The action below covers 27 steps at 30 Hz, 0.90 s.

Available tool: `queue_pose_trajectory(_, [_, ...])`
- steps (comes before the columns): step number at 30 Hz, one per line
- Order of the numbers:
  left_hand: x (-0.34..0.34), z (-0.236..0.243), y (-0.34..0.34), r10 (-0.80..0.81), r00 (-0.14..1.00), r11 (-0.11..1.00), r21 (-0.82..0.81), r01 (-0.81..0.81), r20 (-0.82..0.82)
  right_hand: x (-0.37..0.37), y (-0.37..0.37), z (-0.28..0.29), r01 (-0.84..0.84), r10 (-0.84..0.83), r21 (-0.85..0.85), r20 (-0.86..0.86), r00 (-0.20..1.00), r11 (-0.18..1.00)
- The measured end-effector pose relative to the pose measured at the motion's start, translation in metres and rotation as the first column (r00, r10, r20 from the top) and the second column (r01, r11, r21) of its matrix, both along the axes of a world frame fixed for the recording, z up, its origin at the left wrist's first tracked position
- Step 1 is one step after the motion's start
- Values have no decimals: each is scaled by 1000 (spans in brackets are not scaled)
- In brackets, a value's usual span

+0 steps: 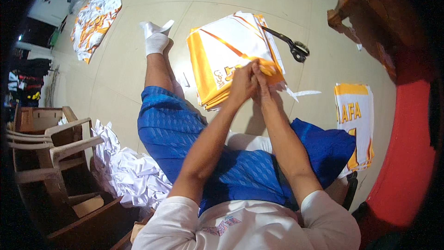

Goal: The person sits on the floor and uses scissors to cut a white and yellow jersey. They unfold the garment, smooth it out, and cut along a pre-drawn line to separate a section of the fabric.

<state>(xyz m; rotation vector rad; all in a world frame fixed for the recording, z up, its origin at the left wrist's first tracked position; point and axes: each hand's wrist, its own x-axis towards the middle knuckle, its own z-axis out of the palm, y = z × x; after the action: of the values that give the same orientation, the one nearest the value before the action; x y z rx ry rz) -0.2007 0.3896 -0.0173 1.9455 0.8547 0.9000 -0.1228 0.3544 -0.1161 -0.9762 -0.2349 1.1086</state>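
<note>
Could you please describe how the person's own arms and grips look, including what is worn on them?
The left sleeve and right sleeve are white, short and loose, ending near the elbows. The left forearm and right forearm are bare, with no watch or band visible. The left grip and right grip wear no gloves; rings cannot be made out.

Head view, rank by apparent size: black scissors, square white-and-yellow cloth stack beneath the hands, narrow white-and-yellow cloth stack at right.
1. Square white-and-yellow cloth stack
2. Narrow white-and-yellow cloth stack
3. Black scissors
All three clearly differ.
</note>
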Motion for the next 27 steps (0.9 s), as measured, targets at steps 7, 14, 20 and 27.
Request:
queue_pose_trajectory(7, [-70, -38, -94, 711, 673, 6, -959, 282, 202, 0, 9, 28, 191, -205, -152, -79, 976, 970])
queue_pose_trajectory(14, [-80, -55, -5, 870, 63, 383, -751, 538, 489, -7, 25, 84, 59, -60, -103, -12, 998, 993])
queue_pose_trajectory(20, [-83, -27, 33, 796, 347, 512, -857, 52, 496, 43, 34, 70, 227, -200, -99, 229, 953, 969])
queue_pose_trajectory(27, [-88, 99, 195, 523, 649, 848, -418, -327, 552, 79, 130, 211, 144, -205, 178, 402, 892, 974])
